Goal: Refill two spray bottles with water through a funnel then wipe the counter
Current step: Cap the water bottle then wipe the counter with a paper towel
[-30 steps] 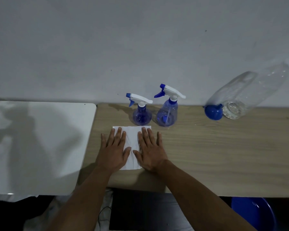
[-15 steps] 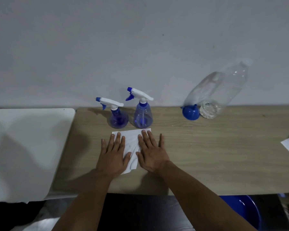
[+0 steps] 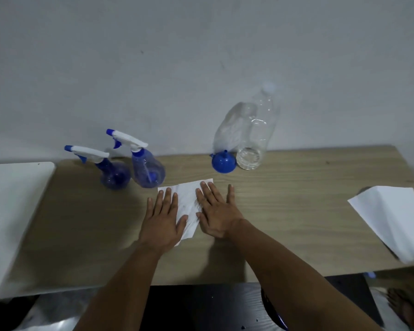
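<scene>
My L hand (image 3: 162,220) & R hand (image 3: 216,211) lie flat, fingers straight, pressing the white paper towel (image 3: 187,206) onto the wooden counter (image 3: 296,211). Two blue spray bottles (image 3: 148,170) stand just behind it w/ triggers on; blue funnel (image 3: 223,163) touches the clear water bottle (image 3: 251,134) further right.

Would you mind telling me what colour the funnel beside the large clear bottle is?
The funnel is solid blue, seen best in the head view.

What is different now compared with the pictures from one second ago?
Both hands, left hand and right hand, pressed flat on the white paper towel, slid it rightward, away from the spray bottles. Funnel and clear bottle stayed put.
</scene>
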The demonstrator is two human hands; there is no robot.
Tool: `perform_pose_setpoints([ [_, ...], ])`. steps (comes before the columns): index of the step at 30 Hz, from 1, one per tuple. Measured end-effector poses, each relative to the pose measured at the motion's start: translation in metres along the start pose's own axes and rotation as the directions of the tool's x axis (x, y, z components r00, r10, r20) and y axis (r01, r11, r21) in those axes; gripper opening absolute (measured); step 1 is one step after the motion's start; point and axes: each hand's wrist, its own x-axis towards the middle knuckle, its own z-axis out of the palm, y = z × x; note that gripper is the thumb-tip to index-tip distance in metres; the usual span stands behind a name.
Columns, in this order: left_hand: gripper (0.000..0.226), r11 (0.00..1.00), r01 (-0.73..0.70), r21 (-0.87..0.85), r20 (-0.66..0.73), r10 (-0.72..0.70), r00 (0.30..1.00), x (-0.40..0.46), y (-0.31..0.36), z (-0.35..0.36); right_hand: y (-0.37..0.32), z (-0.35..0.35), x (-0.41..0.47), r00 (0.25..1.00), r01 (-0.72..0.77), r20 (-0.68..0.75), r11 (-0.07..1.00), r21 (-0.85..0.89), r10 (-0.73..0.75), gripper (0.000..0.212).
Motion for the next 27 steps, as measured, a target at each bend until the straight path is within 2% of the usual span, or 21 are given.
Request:
perform_pose_setpoints([
  [7, 0.074, 0.996, -0.084, 0.019, -0.009, 0.084, 0.996, 0.031, 0.064, 0.000, 0.070, -0.002, -0.036, 0.999, -0.048, -0.023, 0.998, 0.027, 0.049, 0.074],
  [21, 0.073, 0.964, -0.266, -0.020, 0.012, 0.267, 0.964, 0.077, 0.221, -0.005, 0.198, 0.000, -0.132, 0.964, -0.258, -0.043, 0.963, 0.083, 0.262, 0.072],
  [24, 0.072, 0.966, -0.253, -0.045, 0.017, 0.254, 0.967, 0.071, 0.238, -0.007, 0.208, 0.003, -0.147, 0.958, -0.256, -0.088, 0.952, 0.169, 0.273, 0.070],
  [27, 0.070, 0.968, -0.233, -0.097, -0.029, 0.231, 0.973, 0.072, 0.235, -0.012, 0.207, -0.002, -0.145, 0.925, -0.235, -0.228, 0.930, 0.283, 0.303, 0.063],
])
